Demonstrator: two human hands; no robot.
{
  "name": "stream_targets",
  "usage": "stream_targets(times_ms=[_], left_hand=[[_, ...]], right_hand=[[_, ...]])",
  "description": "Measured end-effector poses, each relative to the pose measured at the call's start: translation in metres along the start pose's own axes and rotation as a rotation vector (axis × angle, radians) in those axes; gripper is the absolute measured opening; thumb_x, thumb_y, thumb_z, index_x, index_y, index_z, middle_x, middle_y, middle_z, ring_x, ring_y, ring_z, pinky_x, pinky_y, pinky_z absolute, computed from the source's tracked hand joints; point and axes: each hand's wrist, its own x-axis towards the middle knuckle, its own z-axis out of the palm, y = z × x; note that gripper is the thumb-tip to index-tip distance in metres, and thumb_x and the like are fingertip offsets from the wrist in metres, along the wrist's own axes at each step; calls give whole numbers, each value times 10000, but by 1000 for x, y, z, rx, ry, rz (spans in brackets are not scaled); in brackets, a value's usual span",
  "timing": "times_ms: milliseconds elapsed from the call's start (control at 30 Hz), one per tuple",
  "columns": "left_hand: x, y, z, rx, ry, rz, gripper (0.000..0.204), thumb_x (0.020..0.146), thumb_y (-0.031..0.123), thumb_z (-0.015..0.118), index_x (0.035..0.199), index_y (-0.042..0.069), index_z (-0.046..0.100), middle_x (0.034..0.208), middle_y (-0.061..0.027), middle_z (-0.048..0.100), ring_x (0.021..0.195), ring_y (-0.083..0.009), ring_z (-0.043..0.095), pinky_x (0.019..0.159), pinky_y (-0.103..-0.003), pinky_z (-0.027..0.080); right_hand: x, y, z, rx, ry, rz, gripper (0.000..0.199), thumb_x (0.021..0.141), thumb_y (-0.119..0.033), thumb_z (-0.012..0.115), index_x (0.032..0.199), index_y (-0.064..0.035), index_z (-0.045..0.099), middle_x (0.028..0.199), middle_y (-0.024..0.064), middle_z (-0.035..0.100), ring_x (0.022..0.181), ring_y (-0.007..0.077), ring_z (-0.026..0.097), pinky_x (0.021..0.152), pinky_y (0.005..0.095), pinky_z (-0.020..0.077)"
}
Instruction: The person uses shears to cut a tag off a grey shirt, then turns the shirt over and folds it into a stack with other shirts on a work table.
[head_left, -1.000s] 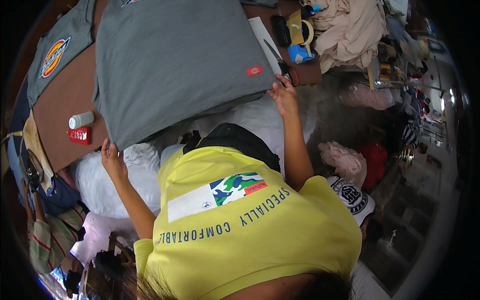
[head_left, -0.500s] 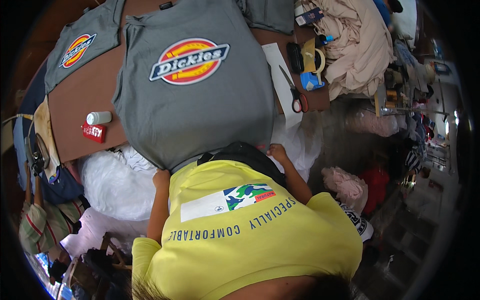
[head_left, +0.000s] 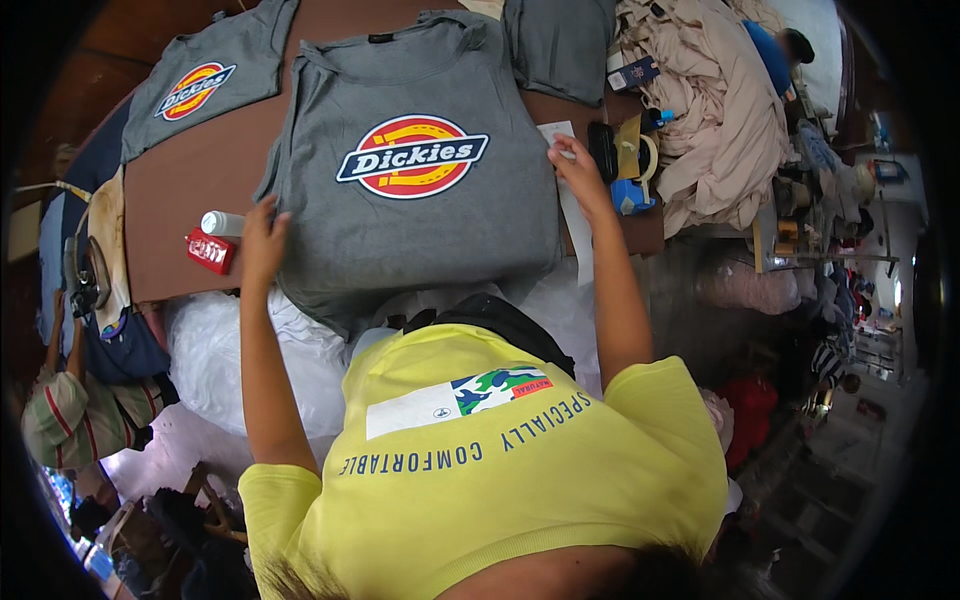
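Observation:
A grey T-shirt (head_left: 420, 245) with a red, yellow and navy printed badge lies spread on the brown table (head_left: 160, 215), its lower hem drooping over the near edge. At its left side is my left hand (head_left: 264, 238), fingers apart and nothing in them. My right hand (head_left: 582, 178) hovers by the right side of the shirt, over a white paper strip (head_left: 578, 235), with fingers loosely bent and apart. Whether either hand touches the cloth is hard to tell. A white bottle (head_left: 222, 223) and a small red packet (head_left: 209, 251) sit beside my left hand.
More grey garments lie at the far left (head_left: 200, 60) and far right (head_left: 560, 45). Right of my right hand are a tape roll on a blue dispenser (head_left: 632, 195), a black case (head_left: 602, 150) and heaped beige fabric (head_left: 710, 110). White plastic bags (head_left: 250, 365) bulge below the table edge.
Both hands have left the shirt's lower hem and moved up along its sides, spreading apart. The shirt lies flatter, farther from my waist. The scissors are now hidden around my right arm.

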Motion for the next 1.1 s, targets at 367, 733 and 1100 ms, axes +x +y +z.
stream_targets(times_ms=[367,733,1100], left_hand=[[16,21,19,201,2,223,212,788,138,595,961,36,530,1044,-115,544,959,-314,494,802,-371,402],[7,3,-9,-478,-230,1,177,890,218,508,847,64,432,754,8,415,724,-92,385,648,-246,354],[-89,5,1,-6,-145,-103,232,801,228,642,840,11,568,720,-85,580,645,-162,533,594,-284,416]], right_hand=[[24,1,6,-41,-224,-57,238,806,-216,647,895,-24,539,851,2,549,769,93,479,737,218,381],[-18,-13,-6,-761,-111,-108,400,808,-394,604,888,-3,572,762,92,577,686,158,507,629,275,413],[-116,43,9,-203,-167,135,261,822,-281,620,812,-21,595,665,2,555,597,80,494,547,240,409]])
